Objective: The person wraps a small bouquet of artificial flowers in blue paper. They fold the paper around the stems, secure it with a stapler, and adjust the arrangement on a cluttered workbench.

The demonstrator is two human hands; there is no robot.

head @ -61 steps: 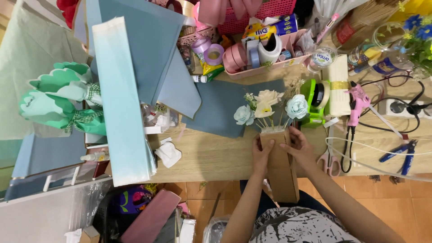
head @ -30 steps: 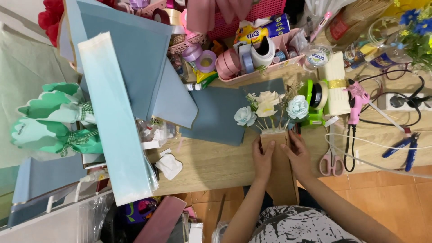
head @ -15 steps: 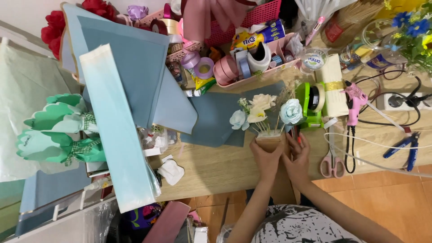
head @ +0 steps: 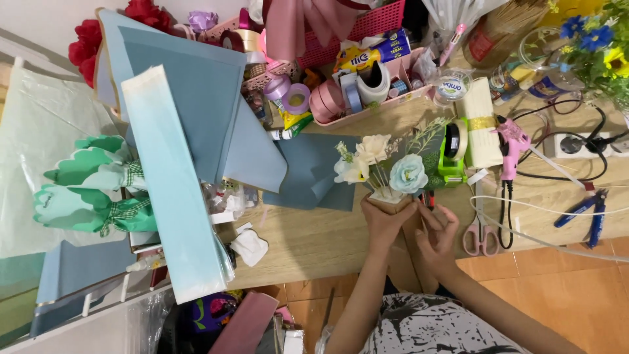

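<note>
A small bunch of artificial flowers, with a cream bloom (head: 373, 147) and a pale blue bloom (head: 407, 174), stands upright in a brown paper base (head: 390, 195) on the wooden table (head: 314, 239). My left hand (head: 383, 221) grips that base from below. My right hand (head: 438, 231) hovers just to its right with fingers apart, holding nothing. It is near a small red-handled tool (head: 427, 198). A brown paper strip (head: 401, 259) runs from the base down between my arms.
A green tape dispenser (head: 452, 156), pink glue gun (head: 511, 141), scissors (head: 475, 235) and blue pliers (head: 583, 210) lie to the right. A pink tray of ribbon rolls (head: 367, 113) sits behind. Blue wrapping sheets (head: 190, 118) and mint bouquets (head: 92, 190) fill the left.
My right hand has come off the paper base and spread its fingers beside it. My left hand still holds the base. The view has shifted slightly.
</note>
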